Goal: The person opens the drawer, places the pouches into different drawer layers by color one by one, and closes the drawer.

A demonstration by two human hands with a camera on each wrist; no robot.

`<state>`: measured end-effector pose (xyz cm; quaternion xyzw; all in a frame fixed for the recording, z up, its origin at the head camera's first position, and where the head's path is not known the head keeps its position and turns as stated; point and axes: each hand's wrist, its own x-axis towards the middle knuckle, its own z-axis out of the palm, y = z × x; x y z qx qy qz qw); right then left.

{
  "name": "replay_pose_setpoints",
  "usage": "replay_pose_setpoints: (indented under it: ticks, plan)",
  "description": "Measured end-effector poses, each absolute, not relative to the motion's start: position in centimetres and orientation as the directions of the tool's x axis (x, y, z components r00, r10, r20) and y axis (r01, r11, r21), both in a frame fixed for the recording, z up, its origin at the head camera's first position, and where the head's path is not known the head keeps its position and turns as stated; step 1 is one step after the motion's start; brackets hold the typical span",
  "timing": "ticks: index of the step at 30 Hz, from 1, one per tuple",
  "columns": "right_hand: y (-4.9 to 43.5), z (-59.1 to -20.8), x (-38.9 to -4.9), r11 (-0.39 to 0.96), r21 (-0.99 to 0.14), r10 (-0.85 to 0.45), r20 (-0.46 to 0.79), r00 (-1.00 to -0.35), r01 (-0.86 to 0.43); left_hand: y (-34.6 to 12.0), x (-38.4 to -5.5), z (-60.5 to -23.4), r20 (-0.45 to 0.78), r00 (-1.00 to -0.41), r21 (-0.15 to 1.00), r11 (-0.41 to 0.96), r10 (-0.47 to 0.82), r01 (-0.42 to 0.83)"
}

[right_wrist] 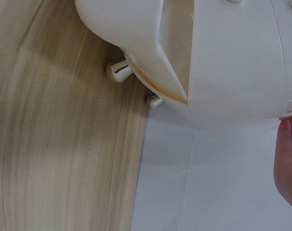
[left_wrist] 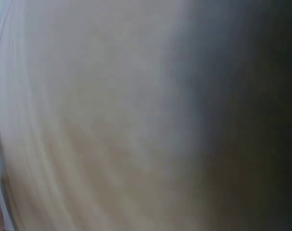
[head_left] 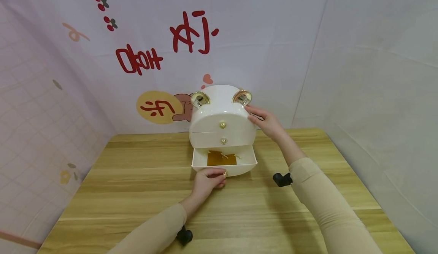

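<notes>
A white storage box (head_left: 208, 126) with gold ear shapes and gold knobs stands on the table. Its bottom drawer (head_left: 246, 159) is pulled out, showing a brown flat piece (head_left: 219, 158) and several small gold-coloured bits inside. At the drawer's front, my left hand (head_left: 207, 181) pinches the lowest gold knob (head_left: 225, 173) between thumb and fingers. My right hand (head_left: 268, 123) rests extended fingers against the box's upper right side, just below the gold ear (head_left: 242, 97). The right wrist view shows those fingertips (right_wrist: 286, 126) at the box's edge. Blurred fabric fills most of the left wrist view.
The wooden table (head_left: 143, 193) reaches up to a printed white cloth (head_left: 267, 56) behind the box. More cloth hangs at the left and right sides. Short gold feet (right_wrist: 119, 70) hold the box off the tabletop.
</notes>
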<state>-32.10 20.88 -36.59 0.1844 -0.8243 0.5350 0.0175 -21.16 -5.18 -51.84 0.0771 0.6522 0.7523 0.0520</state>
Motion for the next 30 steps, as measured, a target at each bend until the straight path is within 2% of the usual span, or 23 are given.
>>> replay_pose_setpoints:
  ticks: [30]
  plan:
    - [21.0, -36.9, -32.2, 0.373, -0.869, -0.279, 0.231, -0.932, -0.327, -4.1, -24.5, -51.5, 0.073, -0.993, 0.981, -0.188, 0.087, 0.056]
